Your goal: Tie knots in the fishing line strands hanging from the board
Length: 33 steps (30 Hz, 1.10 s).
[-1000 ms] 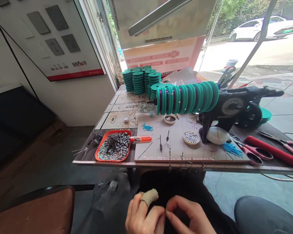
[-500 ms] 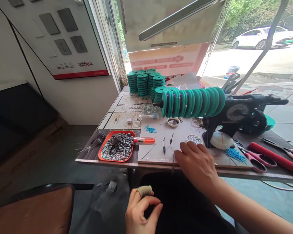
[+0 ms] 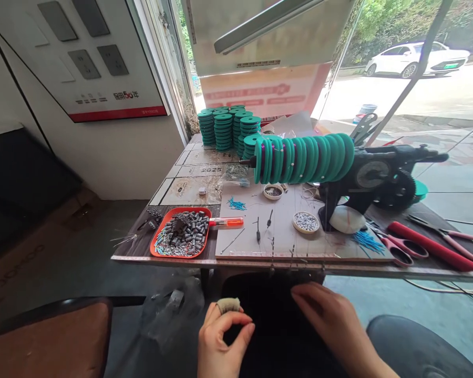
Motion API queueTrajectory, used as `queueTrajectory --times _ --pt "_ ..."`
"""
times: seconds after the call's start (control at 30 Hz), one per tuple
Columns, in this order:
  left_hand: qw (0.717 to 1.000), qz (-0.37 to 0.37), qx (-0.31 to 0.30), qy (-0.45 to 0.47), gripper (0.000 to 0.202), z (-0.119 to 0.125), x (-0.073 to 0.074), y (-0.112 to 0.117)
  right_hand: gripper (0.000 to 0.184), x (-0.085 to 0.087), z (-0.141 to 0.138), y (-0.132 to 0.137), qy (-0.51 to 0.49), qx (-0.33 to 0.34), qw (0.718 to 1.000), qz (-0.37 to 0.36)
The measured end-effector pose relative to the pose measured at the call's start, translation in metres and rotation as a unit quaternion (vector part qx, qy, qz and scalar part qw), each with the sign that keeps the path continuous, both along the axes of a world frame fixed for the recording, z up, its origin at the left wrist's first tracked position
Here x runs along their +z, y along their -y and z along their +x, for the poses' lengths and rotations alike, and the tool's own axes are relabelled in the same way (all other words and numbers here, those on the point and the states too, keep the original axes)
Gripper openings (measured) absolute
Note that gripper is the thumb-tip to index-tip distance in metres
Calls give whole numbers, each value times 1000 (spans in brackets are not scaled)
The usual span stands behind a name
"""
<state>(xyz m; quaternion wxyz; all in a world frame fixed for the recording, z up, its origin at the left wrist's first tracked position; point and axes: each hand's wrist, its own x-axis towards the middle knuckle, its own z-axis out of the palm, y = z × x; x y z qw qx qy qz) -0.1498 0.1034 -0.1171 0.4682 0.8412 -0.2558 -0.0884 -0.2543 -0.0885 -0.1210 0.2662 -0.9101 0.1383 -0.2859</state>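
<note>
The right hand (image 3: pixel 331 320) is back below the table edge (image 3: pixel 260 264), over the dark cloth (image 3: pixel 276 325) on the lap; half a second ago it was up on the pale work board (image 3: pixel 284 231), fingers beside the small dish of grey beads (image 3: pixel 306 221). Its fingers now stretch leftward, loosely together; whether they carry a bead is too small to tell. The left hand (image 3: pixel 220 341) has barely moved: thumb and forefinger are pinched in a ring, a cloth wrap (image 3: pixel 227 305) on the forefinger, and whatever it pinches is too fine to see. So the reach to the dish looks finished, and the two hands are closing on each other again low over the lap.

Just above them, thin lines with small weights (image 3: pixel 289 257) hang over the table edge. Farther out stand the orange tray of grey tubes (image 3: pixel 181 232), red scissors (image 3: pixel 402 249), and a row of green spools (image 3: pixel 303 157) on a black winder (image 3: pixel 374 178).
</note>
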Motion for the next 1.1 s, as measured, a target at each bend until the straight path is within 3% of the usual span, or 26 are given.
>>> queueTrajectory --times 0.1,0.27,0.4,0.57,0.63,0.67,0.73,0.77,0.83,0.93,1.0,1.1 --pt "999 -26 27 -28 11 -7 5 5 30 -17 10 -4 18 -31 999 -13" --pt "999 -20 31 -29 10 -6 5 6 36 -22 24 -10 43 -77 993 -83" --pt "999 17 -35 10 12 0 1 2 35 -26 30 -11 -4 -83 996 -23" --pt "999 -29 23 -29 11 -7 4 6 29 -17 28 -16 -64 -31 990 124" --pt "997 -39 33 -49 11 -9 7 7 32 -7 27 -21 -85 20 962 260" --pt "997 -39 23 -58 12 -9 8 7 35 -1 27 -24 -95 49 930 351" --pt "997 -37 -16 -70 16 -6 9 6 41 9 28 -30 -103 99 838 526" --pt "996 -35 -39 -73 17 -5 9 5 42 12 28 -33 -103 115 795 586" --pt "994 -36 -71 -73 19 -2 11 4 42 15 29 -38 -97 134 749 642" --pt "996 -62 -35 -61 21 -2 12 5 40 13 28 -43 -84 141 726 668" --pt "996 -70 -15 -54 23 -3 11 4 40 12 27 -45 -75 134 725 671" --pt "996 -39 -32 -71 22 -1 7 1 41 11 25 -45 -61 122 734 666"
